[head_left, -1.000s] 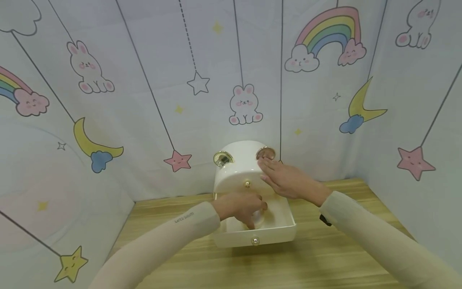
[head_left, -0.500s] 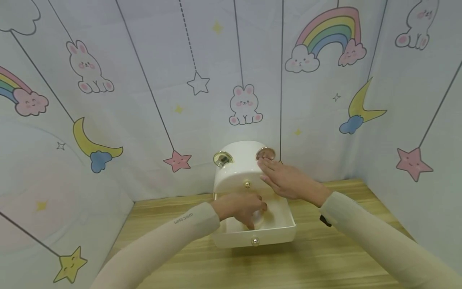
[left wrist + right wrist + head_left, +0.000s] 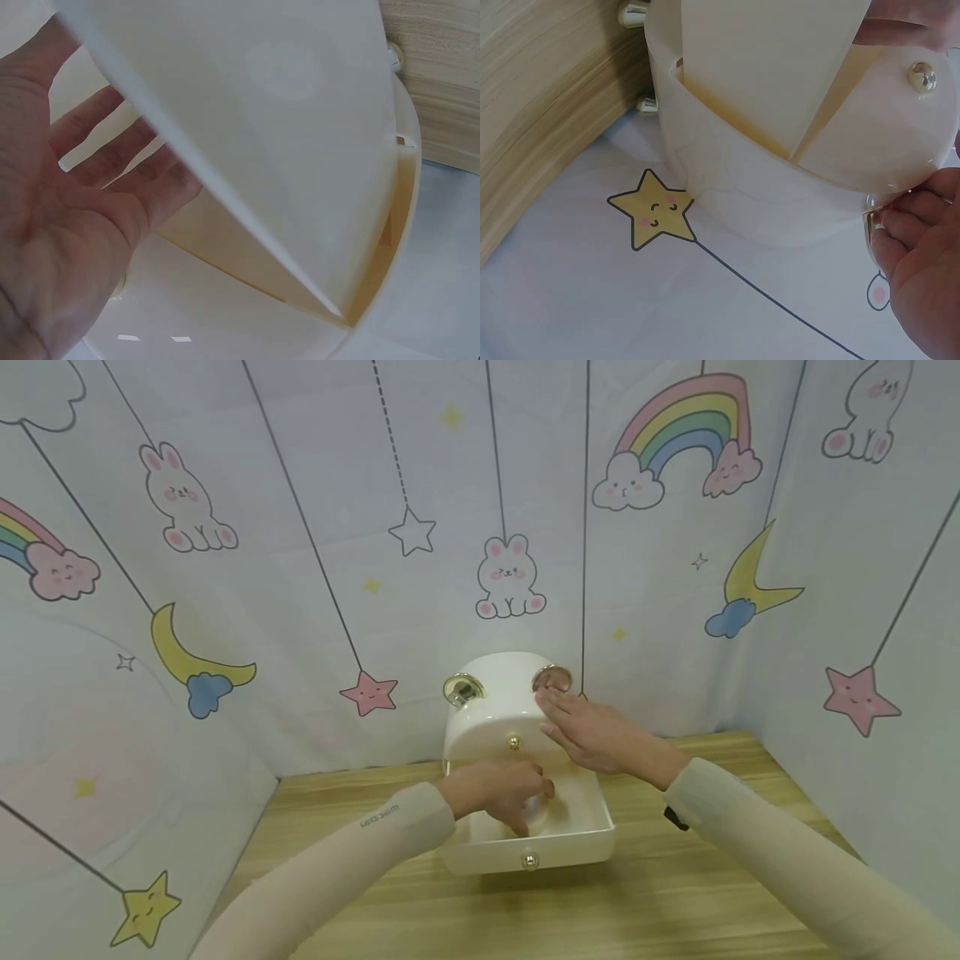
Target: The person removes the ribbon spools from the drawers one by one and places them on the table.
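Observation:
A glossy white two-drawer storage box (image 3: 495,697) with gold ears stands against the back cloth. Its lower drawer (image 3: 577,849) is pulled out toward me. Inside that drawer is my left hand (image 3: 506,789), fingers and thumb curved over a pale, shiny round shape (image 3: 536,812); its kind and the contact are unclear. In the left wrist view, the drawer wall (image 3: 300,97) covers the thumb's end and some fingertips. My right hand (image 3: 600,731) rests with extended fingers against the box's upper right side, by the right gold ear (image 3: 552,679).
Both drawers bear a gold knob, the upper knob (image 3: 513,742) and the lower knob (image 3: 531,860). The box stands on a wood-grain table (image 3: 375,852). Cloth walls (image 3: 315,610) printed with bunnies, stars and rainbows enclose the back and sides.

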Action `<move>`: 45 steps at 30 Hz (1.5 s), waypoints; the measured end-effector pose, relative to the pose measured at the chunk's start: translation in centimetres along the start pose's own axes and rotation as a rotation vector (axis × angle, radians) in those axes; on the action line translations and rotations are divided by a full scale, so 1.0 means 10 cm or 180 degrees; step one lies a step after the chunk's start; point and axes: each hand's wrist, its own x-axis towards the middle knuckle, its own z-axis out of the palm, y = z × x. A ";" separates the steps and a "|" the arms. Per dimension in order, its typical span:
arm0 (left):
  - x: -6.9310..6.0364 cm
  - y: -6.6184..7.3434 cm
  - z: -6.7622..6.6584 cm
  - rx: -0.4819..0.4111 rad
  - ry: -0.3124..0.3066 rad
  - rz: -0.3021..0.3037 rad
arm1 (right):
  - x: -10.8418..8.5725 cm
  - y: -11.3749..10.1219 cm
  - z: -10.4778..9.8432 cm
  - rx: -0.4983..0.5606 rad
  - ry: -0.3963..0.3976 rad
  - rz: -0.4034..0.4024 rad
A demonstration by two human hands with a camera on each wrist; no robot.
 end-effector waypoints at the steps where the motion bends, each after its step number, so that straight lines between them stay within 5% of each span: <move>1: 0.00 0.00 0.00 -0.0006 -0.0006 -0.0006 | 0.00 0.00 0.00 -0.0002 0.0000 0.0001; 27: -0.13 0.02 -0.08 -0.0160 0.0063 -0.0010 | 0.00 0.02 0.02 0.0017 0.0084 -0.0031; 40: -0.36 0.06 -0.23 -0.0426 0.0102 -0.0142 | 0.02 0.01 0.03 0.0027 0.0065 -0.0021; 45: -0.44 0.04 -0.30 -0.0202 0.0218 -0.0143 | 0.02 0.02 0.03 -0.0036 0.0120 -0.0077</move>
